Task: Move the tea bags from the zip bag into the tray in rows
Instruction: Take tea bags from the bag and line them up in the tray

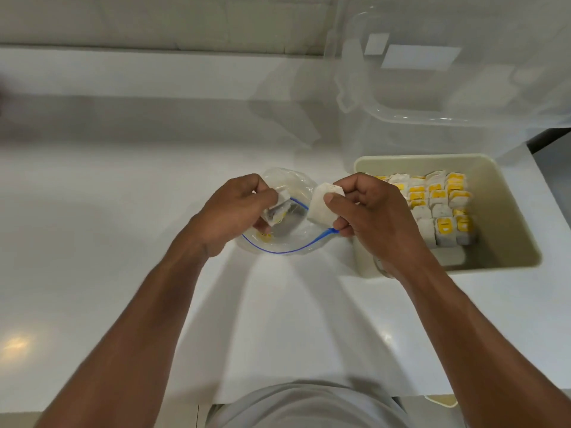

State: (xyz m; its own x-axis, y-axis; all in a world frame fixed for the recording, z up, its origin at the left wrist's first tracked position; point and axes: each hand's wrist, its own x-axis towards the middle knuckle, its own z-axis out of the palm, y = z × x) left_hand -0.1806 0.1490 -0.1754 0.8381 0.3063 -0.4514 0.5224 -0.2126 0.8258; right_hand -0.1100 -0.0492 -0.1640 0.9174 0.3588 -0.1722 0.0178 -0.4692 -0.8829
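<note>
Gripping a small clump of tea bags point(278, 208) at the mouth of the zip bag point(279, 242), the left hand point(238, 211) has its fingers curled round them. How many are in the clump cannot be told. The one zip bag is clear with a blue seal line. It lies open on the white counter point(108, 211) between the two hands, and something yellow shows through its lower left side.

Just right of it, the right hand point(370, 217) pinches a single white tea bag point(323, 205) between thumb and curled fingers, above the bag's right edge. Its lower fingers lie at the blue seal's end, though whether they hold it cannot be told.

Further right stands one cream tray point(509, 208), its near left corner hidden by the right wrist. Packed tea bags point(438, 208) stand in it in about four rows, most with yellow tags. Any print on the tags is too blurred to read, and the hand covers part of the rows, so no exact count is possible.

Behind the tray stands one large clear plastic box point(401, 125) with two white labels point(420, 56), on which no writing can be made out.
</note>
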